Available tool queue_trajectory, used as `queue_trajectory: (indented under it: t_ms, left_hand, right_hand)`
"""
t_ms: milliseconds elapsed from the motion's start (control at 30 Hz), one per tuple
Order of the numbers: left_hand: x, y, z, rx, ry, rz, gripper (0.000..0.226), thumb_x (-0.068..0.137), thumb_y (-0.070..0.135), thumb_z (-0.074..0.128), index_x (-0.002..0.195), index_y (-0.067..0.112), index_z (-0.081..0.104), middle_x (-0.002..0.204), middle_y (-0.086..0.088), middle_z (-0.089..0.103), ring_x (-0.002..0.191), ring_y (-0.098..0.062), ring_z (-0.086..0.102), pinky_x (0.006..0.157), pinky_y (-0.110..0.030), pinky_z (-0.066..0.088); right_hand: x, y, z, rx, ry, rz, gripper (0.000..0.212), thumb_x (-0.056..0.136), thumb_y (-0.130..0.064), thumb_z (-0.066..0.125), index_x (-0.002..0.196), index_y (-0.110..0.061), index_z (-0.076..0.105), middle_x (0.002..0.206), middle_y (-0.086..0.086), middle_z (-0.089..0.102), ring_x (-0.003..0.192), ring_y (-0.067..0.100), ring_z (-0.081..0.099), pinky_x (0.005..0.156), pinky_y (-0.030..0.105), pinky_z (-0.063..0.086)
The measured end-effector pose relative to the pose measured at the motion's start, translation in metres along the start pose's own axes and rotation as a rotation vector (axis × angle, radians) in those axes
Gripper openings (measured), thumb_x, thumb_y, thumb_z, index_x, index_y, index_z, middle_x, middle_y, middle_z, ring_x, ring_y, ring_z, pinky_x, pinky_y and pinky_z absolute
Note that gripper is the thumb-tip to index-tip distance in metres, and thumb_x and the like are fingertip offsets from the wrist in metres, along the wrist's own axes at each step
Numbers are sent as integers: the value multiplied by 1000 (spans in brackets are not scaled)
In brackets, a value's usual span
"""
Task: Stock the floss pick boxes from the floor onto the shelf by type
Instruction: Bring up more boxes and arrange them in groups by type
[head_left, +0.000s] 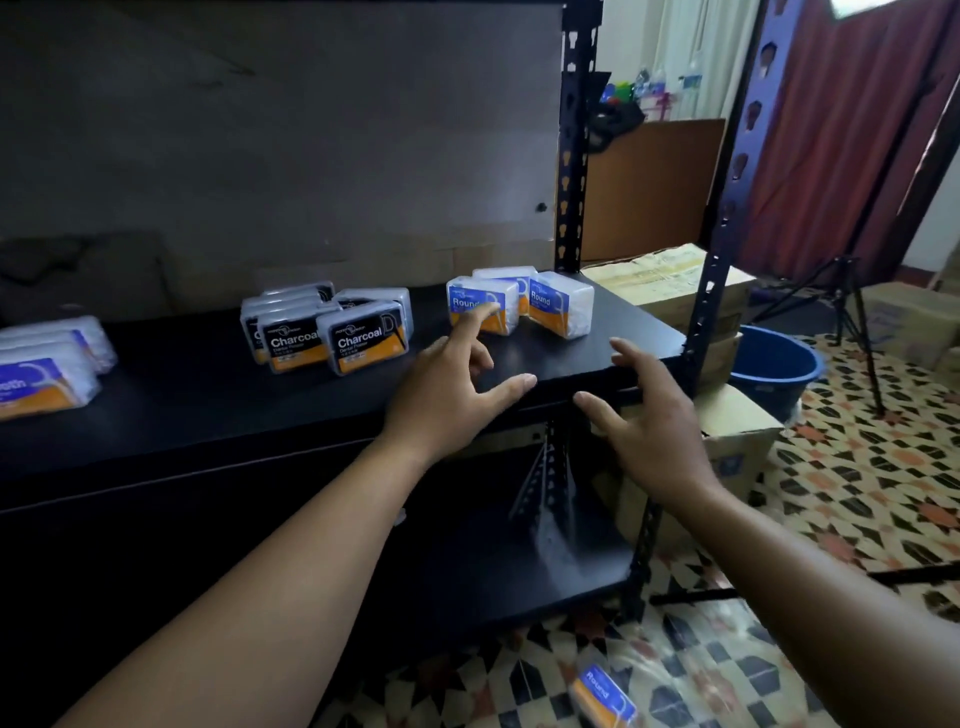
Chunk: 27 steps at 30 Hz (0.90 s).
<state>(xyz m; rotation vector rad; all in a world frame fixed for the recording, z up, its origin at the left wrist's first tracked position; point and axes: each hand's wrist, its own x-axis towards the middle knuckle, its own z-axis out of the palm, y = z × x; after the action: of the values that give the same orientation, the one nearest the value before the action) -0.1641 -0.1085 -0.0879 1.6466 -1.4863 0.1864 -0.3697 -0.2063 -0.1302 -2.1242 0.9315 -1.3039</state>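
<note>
The black shelf (208, 395) holds three groups of floss pick boxes. Blue and orange boxes (47, 364) lie at the far left edge of view. Several black Charcoal boxes (332, 332) stand in the middle. Three white and blue Round boxes (540, 304) stand at the right end. My left hand (447, 389) hovers in front of the Round boxes with fingers spread and empty. My right hand (649, 410) floats over the shelf's front right corner, fingers apart, holding nothing. Another Round box (602, 691) lies on the patterned floor below.
A lower shelf board (467, 571) sits beneath. Black slotted uprights (571, 156) frame the right end. Cardboard cartons (670, 291) and a blue bucket (774, 364) stand right of the rack. A tripod (852, 312) stands further right.
</note>
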Motion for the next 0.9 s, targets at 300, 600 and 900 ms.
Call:
queue_trajectory:
  t_ms: [300,600,900]
  left_hand:
    - [-78,16,26,-82,142,121,41,84,35,73,121,20,64,86,7,64,84,-14,62,93,-29,47]
    - [-112,-15,62,46,-922,-183,71,82,54,72,145,41,42,101,15,59,89,-3,60,87,-29,53]
    - [-132,-44,116,284,-1359,-171,75,85,58,66,149,36,35,123,6,59,107,-13,53,97,-33,46]
  right_hand:
    - [-47,26,-39,-71,-728,243,56,79,-45,78,130,-44,54,99,-12,67,90,-1,65,91,31,55]
    - [-72,76,-52,-491,-1079,343,71,81,-47,75,144,-33,44,112,-8,66,102,13,62,87,27,46]
    - [-95,118,-22,-534,-1181,339,74,83,-46,75,146,-31,40,112,-5,64,100,17,58,82,28,42]
